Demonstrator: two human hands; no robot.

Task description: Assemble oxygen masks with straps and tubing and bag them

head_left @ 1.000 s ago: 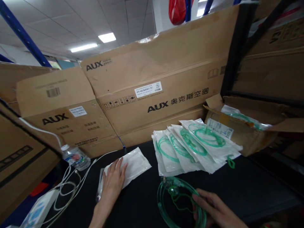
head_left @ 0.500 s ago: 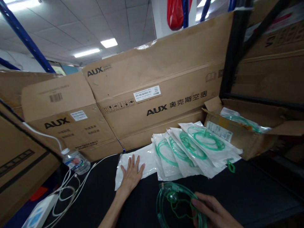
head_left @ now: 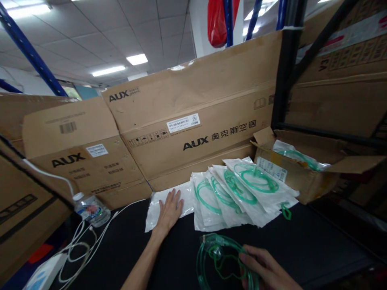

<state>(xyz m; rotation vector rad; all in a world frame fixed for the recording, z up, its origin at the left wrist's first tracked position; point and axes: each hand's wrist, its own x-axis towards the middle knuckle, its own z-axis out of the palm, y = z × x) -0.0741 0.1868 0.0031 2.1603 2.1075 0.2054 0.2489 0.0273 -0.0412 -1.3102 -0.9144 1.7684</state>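
My left hand point(head_left: 169, 211) lies flat, palm down, on a white pouch point(head_left: 155, 204) with a clear film side, its fingers stretched out. My right hand point(head_left: 263, 264) grips the right side of a coil of green tubing point(head_left: 202, 262) close to me. A thin green cord and a clear plastic piece show within that coil. Beyond it, several white pouches point(head_left: 213, 221) lie fanned out and overlapping, each with green tubing visible inside. A small green loop point(head_left: 286, 211) lies at their right edge. The fingertips of my right hand are partly hidden behind the tubing.
An open cardboard box point(head_left: 305, 181) at the right holds more bagged tubing. Large AUX cartons point(head_left: 193, 141) wall off the back of the black surface point(head_left: 181, 262). A plastic bottle point(head_left: 93, 211), white cables point(head_left: 90, 249) and a power strip point(head_left: 45, 274) are at the left.
The fingers of my left hand have come closer together, still flat on the pouch. My right hand keeps its hold on the tubing. The view has shifted slightly.
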